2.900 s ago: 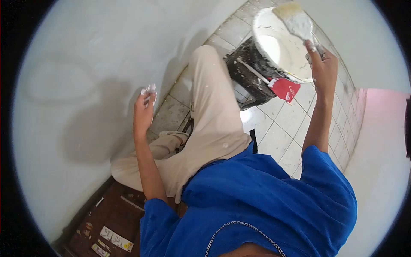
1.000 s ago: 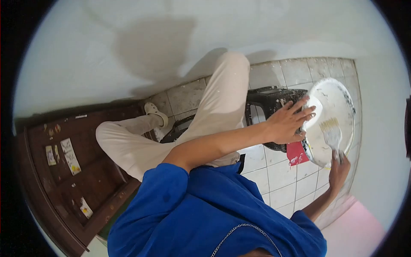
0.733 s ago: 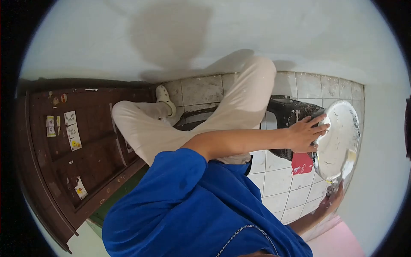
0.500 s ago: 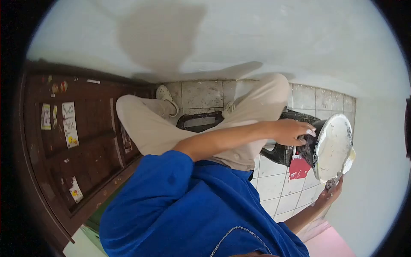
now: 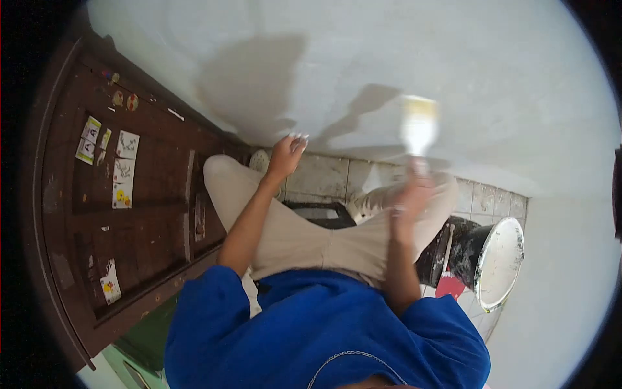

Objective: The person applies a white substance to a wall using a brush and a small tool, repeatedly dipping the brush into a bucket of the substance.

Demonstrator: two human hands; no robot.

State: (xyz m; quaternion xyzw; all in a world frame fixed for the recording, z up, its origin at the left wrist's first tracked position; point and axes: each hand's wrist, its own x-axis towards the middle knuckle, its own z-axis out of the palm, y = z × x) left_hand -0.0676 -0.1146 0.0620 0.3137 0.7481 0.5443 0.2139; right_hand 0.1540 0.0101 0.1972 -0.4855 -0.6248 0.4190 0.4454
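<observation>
My right hand point(image 5: 414, 194), smeared by motion, grips a flat flared tool that looks like a putty knife point(image 5: 420, 126). Its wide part is white with a yellowish end, pointing up toward the pale wall point(image 5: 505, 84). My left hand point(image 5: 288, 157) hangs over my left knee, fingers curled in, white smears on the fingertips; I make out nothing in it. At the right a black bucket point(image 5: 468, 251) with a white-smeared rim leans with its mouth toward the right, whitish paste point(image 5: 502, 266) inside.
A brown wooden door point(image 5: 149, 240) with stickers stands at the left. Beside the bucket are a red piece point(image 5: 449, 285) and dark objects point(image 5: 433, 259). Grimy floor tiles point(image 5: 317, 174) run along the wall's foot. A black-framed item point(image 5: 315, 212) lies between my legs.
My left hand has left the bucket and moved left to over my knee. My right hand has come from the bucket's rim up toward the wall with the tool. The view has tilted.
</observation>
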